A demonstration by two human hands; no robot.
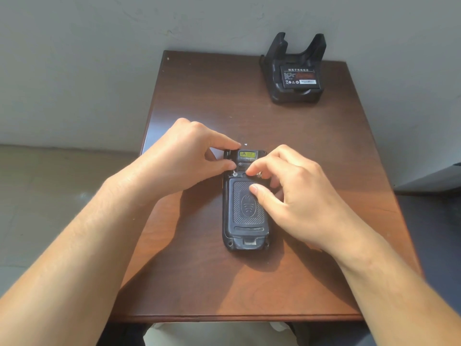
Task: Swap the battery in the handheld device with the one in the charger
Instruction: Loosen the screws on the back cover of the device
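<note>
A dark handheld device [245,221] lies face down in the middle of the brown table [199,270], its textured battery cover in place. My left hand [184,158] pinches the device's top left corner beside a small silver latch [234,173]. My right hand [287,193] has its fingertips on the other latch at the cover's top right, with the thumb pressing on the cover. A black charger cradle [295,94] stands at the far right corner of the table. A labelled battery [299,77] sits in its front slot.
The table stands against a pale wall. A tiny white scrap [246,144] lies just beyond the device. A dark surface [434,221] borders the table on the right, and the floor shows on the left.
</note>
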